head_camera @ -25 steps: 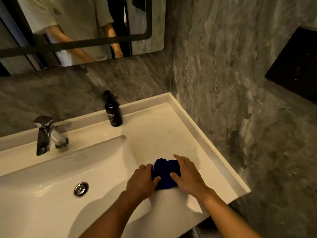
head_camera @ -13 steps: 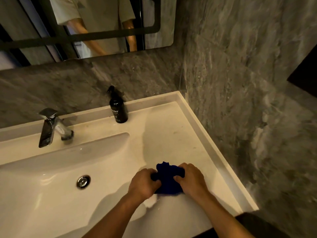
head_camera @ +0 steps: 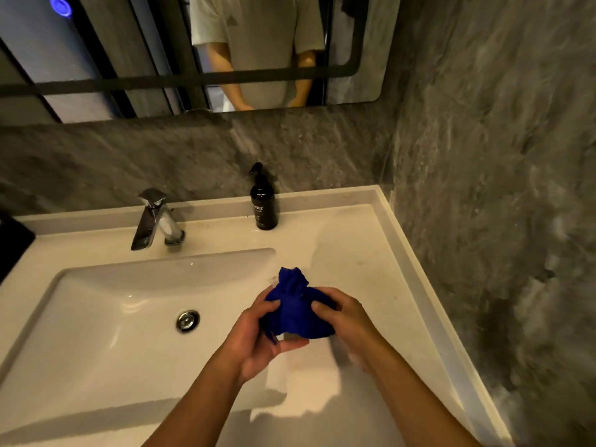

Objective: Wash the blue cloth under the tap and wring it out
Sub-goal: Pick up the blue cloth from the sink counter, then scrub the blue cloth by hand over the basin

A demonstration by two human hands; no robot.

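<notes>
Fingers (head_camera: 271,306) of the left hand (head_camera: 258,343) were curled against the near left side of the blue cloth (head_camera: 298,312), thumb underneath; fingers of the right hand (head_camera: 346,317) were closed over its right side. Both hands thus gripped the cloth, bunched into a loose ball with a tuft standing up at its far end. Gathering it this way probably kept the fabric compact and stopped corners from trailing.

The cloth was held clear of the surface, over the boundary between the right rim of the basin (head_camera: 106,317) and the flat right part of the desk (head_camera: 354,253). The tap (head_camera: 154,217) stood at the back edge, well apart to the left of the cloth; no water could be seen leaving its spout, and the drain (head_camera: 187,320) lay between tap and hands. A dark pump bottle (head_camera: 263,201) stood at the back edge, right of the tap.

Judged from this arrangement, washing had not begun: the cloth needed carrying leftward under the spout and the tap opening, so one hand would need to let go.
</notes>
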